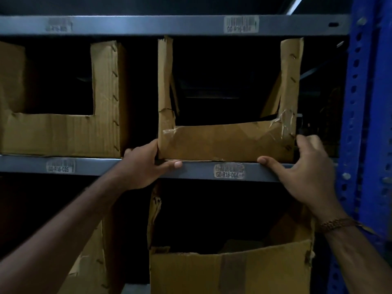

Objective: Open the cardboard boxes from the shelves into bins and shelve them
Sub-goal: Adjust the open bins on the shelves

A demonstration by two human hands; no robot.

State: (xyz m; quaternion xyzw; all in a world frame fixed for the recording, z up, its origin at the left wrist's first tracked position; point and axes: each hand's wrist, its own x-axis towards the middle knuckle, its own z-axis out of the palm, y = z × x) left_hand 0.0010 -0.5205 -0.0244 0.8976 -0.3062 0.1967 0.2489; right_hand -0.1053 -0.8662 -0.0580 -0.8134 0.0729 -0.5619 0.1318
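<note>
A cut-open cardboard box (224, 143) with a taped front lip stands on the grey middle shelf (197, 168). My left hand (144, 164) grips its lower left corner, fingers along the side wall and thumb under the front edge. My right hand (305, 168) holds the lower right corner, fingers curled round the side and thumb at the bottom front edge. The box's inside is dark.
A second cut-open box (63, 132) stands to the left on the same shelf. Below, another open box (231, 270) sits on the lower level. A blue perforated upright (360, 124) stands close on the right. An upper shelf beam (169, 24) runs just above the boxes.
</note>
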